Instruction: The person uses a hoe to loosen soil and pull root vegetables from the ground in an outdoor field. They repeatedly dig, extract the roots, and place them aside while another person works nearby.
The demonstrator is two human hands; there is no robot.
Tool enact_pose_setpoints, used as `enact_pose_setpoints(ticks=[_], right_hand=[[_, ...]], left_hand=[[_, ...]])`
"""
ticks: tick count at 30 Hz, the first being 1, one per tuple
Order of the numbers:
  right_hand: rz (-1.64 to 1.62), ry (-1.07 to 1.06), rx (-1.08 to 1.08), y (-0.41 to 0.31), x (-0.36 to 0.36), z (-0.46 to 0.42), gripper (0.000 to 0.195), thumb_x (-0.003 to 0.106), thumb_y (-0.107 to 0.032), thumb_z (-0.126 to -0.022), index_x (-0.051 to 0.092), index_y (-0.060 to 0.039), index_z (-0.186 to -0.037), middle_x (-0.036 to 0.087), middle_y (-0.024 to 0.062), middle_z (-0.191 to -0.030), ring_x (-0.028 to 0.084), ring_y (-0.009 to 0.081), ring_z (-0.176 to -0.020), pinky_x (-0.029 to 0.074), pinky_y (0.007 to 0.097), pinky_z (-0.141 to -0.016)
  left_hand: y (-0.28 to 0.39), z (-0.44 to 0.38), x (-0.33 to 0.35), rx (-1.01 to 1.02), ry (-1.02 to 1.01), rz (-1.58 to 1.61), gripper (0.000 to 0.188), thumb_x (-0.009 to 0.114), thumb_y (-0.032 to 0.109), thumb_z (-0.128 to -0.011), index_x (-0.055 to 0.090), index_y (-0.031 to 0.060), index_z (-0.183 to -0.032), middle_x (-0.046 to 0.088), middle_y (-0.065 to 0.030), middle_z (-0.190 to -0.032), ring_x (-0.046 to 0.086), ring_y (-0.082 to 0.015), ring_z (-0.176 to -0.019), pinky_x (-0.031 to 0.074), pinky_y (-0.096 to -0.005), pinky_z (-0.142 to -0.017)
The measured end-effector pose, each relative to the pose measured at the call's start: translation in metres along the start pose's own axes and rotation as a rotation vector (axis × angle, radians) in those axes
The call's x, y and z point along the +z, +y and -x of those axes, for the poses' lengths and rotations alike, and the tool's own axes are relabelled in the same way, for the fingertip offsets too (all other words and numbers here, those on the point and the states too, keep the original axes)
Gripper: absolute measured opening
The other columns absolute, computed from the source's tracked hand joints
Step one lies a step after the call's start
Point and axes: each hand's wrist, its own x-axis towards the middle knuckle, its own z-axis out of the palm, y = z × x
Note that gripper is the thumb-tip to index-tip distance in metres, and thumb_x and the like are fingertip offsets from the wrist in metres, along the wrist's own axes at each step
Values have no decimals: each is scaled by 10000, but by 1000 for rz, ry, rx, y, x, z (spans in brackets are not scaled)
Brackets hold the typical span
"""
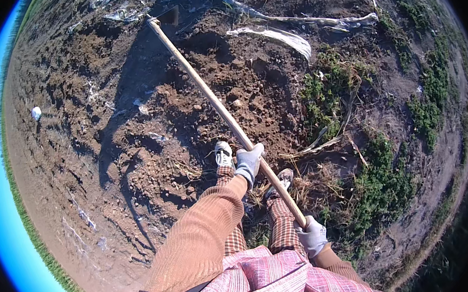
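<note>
A hoe with a long wooden handle [206, 88] slants from the lower right up to the far left. My left hand [250, 162], in a pale work glove, grips the handle around its lower middle. Near the butt end, my right hand [312, 236] is closed on it in a similar glove. At the far end, the dark hoe blade [170, 16] shows only dimly against shaded soil. Loose brown soil [234, 96] with many clods lies beneath the handle, in front of my shoes [223, 153].
Strips of torn plastic film [279, 40] lie on the ground ahead. Green weeds [325, 92] and dry stalks [321, 146] stand to the right, with more weeds [385, 178] nearer me. A white lump [36, 113] sits far left. Grass [42, 246] borders the field.
</note>
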Motion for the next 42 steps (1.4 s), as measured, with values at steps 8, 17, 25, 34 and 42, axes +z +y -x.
enact_pose_setpoints(ticks=[8, 17, 25, 34, 42], right_hand=[[-19, -46, 102, -50, -9, -8, 360, 726, -375, -947, 619, -37, -1012, 676, 224, -812, 685, 384, -741, 520, 457, -679], [-217, -167, 130, 83, 31, 70, 344, 771, -351, -914, 659, -41, -1013, 702, 176, -812, 712, 298, -744, 547, 400, -692], [-108, -55, -48, -18, 20, -35, 278, 704, -301, -934, 640, -60, -1056, 697, 234, -879, 692, 413, -795, 539, 448, -706], [-164, -235, 419, 45, -13, 98, 421, 818, -397, -900, 645, -34, -1023, 703, 127, -828, 646, 197, -739, 527, 376, -708], [-36, -315, 440, 100, -46, 180, 324, 796, -300, -895, 648, -38, -1014, 720, 118, -852, 678, 207, -772, 537, 362, -710]], left_hand=[[-30, -87, 27, -189, -32, -46, 264, 775, 173, -742, 657, -5, -897, 677, -93, -772, 636, -215, -666, 521, -382, -625], [-76, 38, 18, -200, -24, 122, 229, 816, 183, -774, 651, 25, -773, 642, -67, -708, 594, -169, -590, 487, -347, -571], [29, -45, -9, 8, 1, 9, 289, 776, 294, -743, 654, 37, -693, 630, -55, -671, 570, -184, -563, 473, -353, -561], [-83, 65, 45, -318, -170, 76, 285, 774, 267, -830, 667, 6, -786, 665, -69, -719, 625, -173, -604, 504, -354, -585], [-176, 163, 43, -414, -62, 4, 300, 852, 263, -764, 661, 32, -749, 668, -51, -715, 626, -137, -595, 517, -339, -572]])
